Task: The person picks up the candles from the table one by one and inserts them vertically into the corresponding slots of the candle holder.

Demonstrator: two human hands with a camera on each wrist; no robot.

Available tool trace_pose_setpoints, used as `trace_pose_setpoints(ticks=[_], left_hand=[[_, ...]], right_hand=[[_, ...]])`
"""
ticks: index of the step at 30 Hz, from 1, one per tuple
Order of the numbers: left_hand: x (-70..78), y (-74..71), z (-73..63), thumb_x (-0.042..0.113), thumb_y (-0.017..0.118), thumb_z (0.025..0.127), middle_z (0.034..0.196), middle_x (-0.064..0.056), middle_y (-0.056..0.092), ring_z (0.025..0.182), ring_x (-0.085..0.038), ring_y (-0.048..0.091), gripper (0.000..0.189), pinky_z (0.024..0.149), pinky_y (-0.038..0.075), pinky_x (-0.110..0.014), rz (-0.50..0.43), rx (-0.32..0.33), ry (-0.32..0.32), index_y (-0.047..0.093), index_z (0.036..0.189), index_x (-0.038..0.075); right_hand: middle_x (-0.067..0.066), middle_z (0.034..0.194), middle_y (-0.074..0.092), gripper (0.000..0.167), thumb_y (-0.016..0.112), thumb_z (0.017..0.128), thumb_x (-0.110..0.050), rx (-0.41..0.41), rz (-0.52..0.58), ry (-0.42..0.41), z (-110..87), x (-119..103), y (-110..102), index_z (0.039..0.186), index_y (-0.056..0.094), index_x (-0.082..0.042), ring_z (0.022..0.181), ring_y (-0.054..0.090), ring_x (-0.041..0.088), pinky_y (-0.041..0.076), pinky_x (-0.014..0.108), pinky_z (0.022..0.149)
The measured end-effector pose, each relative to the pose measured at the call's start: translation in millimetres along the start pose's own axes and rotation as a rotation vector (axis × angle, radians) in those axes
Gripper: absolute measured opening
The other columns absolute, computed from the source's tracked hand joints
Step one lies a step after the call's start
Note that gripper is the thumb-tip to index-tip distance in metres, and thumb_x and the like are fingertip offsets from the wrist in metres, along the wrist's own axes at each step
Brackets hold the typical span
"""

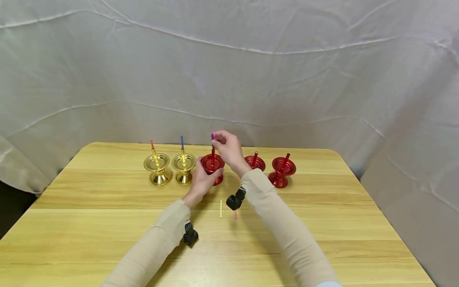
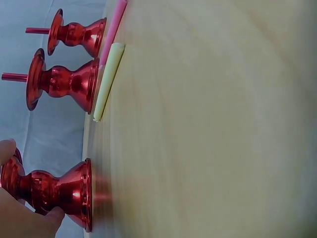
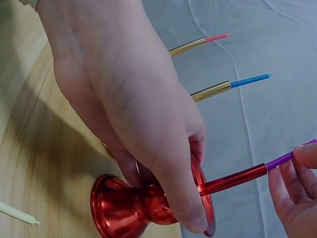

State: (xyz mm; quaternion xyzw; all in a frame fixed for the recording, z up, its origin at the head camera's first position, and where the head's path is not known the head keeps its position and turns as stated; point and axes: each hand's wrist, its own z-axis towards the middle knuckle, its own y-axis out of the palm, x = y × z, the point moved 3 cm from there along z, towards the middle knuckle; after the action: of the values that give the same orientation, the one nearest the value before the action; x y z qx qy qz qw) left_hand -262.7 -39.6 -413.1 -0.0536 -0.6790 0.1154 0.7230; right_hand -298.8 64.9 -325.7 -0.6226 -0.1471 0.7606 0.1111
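Note:
My left hand (image 1: 203, 179) grips the stem of the middle red candle holder (image 1: 213, 162), thumb in front, below the dish. The holder stands upright on the table; its red tube (image 3: 235, 179) rises from the dish. Between thumb and fingers, my right hand (image 1: 229, 149) pinches a thin purple candle (image 3: 281, 161). The candle's lower end meets the top of the tube, in line with it. In the left wrist view, the left hand (image 2: 25, 215) wraps the red holder (image 2: 74, 193), whose tube is out of frame.
To the left stand two gold holders, one with a pinkish-red candle (image 1: 152, 143), the other with a blue candle (image 1: 182, 142). Two red holders (image 2: 62, 84) stand on the right. A yellow candle (image 1: 220, 209) and a pink candle (image 1: 235, 215) lie on the table in front. Cloth hangs behind.

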Motion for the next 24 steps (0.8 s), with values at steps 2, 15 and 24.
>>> trace_pose_setpoints(ticks=[2, 15, 24], left_hand=[[-0.9, -0.2, 0.8, 0.014, 0.073, 0.084, 0.135, -0.025, 0.046, 0.124, -0.036, 0.046, 0.071, 0.105, 0.038, -0.046, -0.008, -0.006, -0.013, 0.030, 0.138, -0.002], [-5.0, 2.0, 3.5, 0.015, 0.074, 0.085, 0.136, -0.024, 0.046, 0.124, -0.035, 0.046, 0.073, 0.104, 0.039, -0.045, -0.009, -0.024, -0.006, 0.029, 0.140, -0.001], [-5.8, 2.5, 2.5, 0.017, 0.074, 0.085, 0.136, -0.024, 0.045, 0.124, -0.036, 0.046, 0.074, 0.103, 0.039, -0.047, 0.001, -0.027, -0.009, 0.028, 0.141, -0.001]], right_hand=[[0.013, 0.104, 0.065, 0.022, 0.059, 0.095, -0.002, 0.000, -0.001, -0.006, 0.4, 0.6, 0.9, 0.117, 0.064, 0.001, 0.097, 0.062, 0.024, 0.052, 0.031, 0.087], [0.012, 0.105, 0.066, 0.023, 0.064, 0.092, -0.003, -0.015, -0.065, -0.002, 2.6, 7.7, 2.3, 0.115, 0.066, -0.001, 0.099, 0.061, 0.025, 0.051, 0.031, 0.088], [0.013, 0.102, 0.066, 0.027, 0.066, 0.090, -0.001, -0.010, -0.041, -0.011, 2.1, 8.5, -0.9, 0.117, 0.064, 0.002, 0.097, 0.062, 0.026, 0.052, 0.033, 0.086]])
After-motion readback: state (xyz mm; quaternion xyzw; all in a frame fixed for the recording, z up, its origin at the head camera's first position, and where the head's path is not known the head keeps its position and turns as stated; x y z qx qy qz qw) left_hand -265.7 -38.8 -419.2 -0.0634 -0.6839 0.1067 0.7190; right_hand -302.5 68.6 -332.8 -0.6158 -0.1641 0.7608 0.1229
